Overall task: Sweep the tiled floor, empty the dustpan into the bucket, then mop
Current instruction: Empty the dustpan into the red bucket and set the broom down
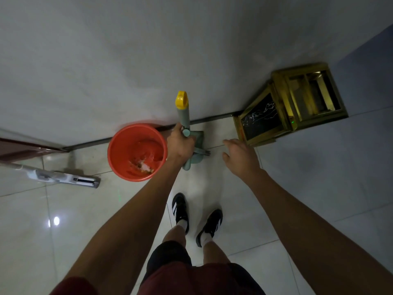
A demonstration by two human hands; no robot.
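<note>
Hands reach forward over the tiled floor. The left hand is curled around the green handle with a yellow cap, which stands by the wall above the green dustpan. The right hand is spread with relaxed fingers and holds nothing. The red bucket stands just left of the dustpan, with some debris inside. A mop lies on the floor further left. A gold stand is at the right.
</note>
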